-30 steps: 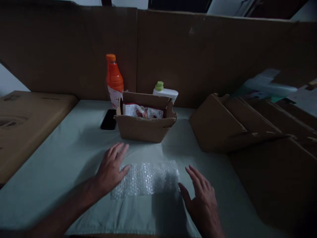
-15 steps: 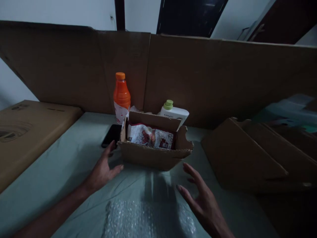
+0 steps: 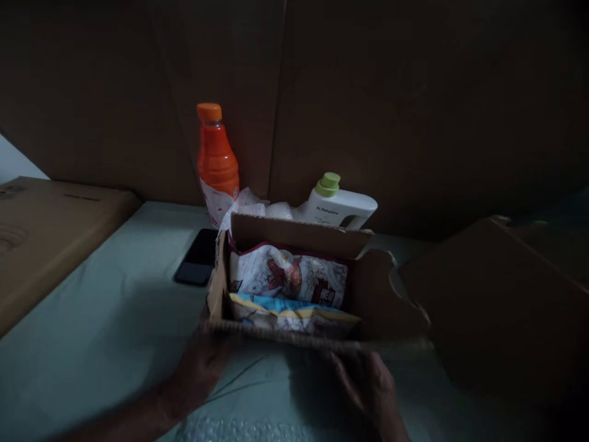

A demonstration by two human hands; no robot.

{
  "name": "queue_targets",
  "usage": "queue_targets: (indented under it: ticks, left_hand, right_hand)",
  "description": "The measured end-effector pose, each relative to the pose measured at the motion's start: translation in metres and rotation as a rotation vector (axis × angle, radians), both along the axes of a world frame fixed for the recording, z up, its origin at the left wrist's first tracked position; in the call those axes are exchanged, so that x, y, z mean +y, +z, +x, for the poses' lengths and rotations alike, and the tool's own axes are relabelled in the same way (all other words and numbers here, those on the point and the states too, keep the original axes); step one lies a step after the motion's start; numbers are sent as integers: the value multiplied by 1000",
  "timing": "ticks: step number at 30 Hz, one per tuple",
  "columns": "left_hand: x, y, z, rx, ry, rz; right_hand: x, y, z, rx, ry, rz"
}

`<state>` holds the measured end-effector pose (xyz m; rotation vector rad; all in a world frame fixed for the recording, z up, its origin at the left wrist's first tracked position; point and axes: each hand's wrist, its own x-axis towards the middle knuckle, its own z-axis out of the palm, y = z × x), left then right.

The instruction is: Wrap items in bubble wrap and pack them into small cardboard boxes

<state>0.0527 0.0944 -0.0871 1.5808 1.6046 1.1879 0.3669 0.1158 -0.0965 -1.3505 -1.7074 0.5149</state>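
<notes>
An open cardboard box [image 3: 373, 293] is close in front of me on the pale green cloth [image 3: 101, 319]. Inside lie a white and red snack packet [image 3: 288, 276] and a blue and yellow packet [image 3: 285, 312]. My left hand [image 3: 202, 368] grips the box at its front left corner. My right hand [image 3: 368, 387] grips the front wall further right. Both hands are dim, with their fingertips hidden by the box. A sheet of bubble wrap [image 3: 230, 431] shows at the bottom edge.
Behind the box stand an orange bottle [image 3: 215, 159] and a white bottle with a green cap [image 3: 340, 205], with crumpled wrap [image 3: 255, 205] between them. A black phone [image 3: 197, 264] lies to the left. A flat carton [image 3: 46, 227] is far left, folded cardboard [image 3: 506, 294] right, a cardboard wall [image 3: 414, 123] behind.
Both hands left the bubble wrap, reached forward and took the box by its front. The box has come toward me and looks larger.
</notes>
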Motion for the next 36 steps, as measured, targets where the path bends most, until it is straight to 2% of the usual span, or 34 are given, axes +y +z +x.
queue_targets:
  ticks: [4,7,9,11,13,16,17,18,19,21,24,26,27,29,31,33,36]
  left_hand:
    - [35,12,-1,-8,13,7]
    - [32,21,-8,86,-46,12]
    - [8,30,-14,241,-41,69]
    - [-28,43,-15,420,-72,180]
    - [-67,56,-10,553,-273,273]
    - [-113,62,-2,674,-710,259]
    - [-122,61,-3,697,-795,218]
    - [-128,59,-6,706,-824,180]
    - [-132,57,-12,698,-807,154]
    - [-136,52,-27,651,-692,157]
    - [-138,40,-45,624,-383,206]
    - [-138,30,-44,647,-193,177]
    - [-138,24,-41,655,-142,150]
    - [-136,18,-33,648,-121,123]
    - [-131,21,-30,618,-138,134]
    - [-121,33,-31,591,-155,118]
    - [-94,56,-30,555,-168,56]
  right_hand:
    - [27,30,-14,-104,42,-33]
    - [23,43,-5,-183,41,-25]
    - [2,48,2,-261,-4,51]
    - [-29,52,-1,-357,-27,138]
    - [-63,56,-16,-424,38,221]
    - [-108,55,-46,-495,335,257]
    - [-119,53,-49,-528,429,232]
    - [-128,52,-48,-564,481,194]
    - [-135,51,-41,-592,482,152]
    - [-142,52,-15,-595,357,85]
    - [-135,56,25,-555,138,10]
    - [-121,55,35,-571,65,-29]
    - [-113,54,34,-588,52,-50]
    - [-100,51,24,-598,81,-85]
    - [-97,52,11,-537,146,-108]
    - [-111,57,1,-413,170,-160]
    - [-155,65,-9,-171,132,-294]
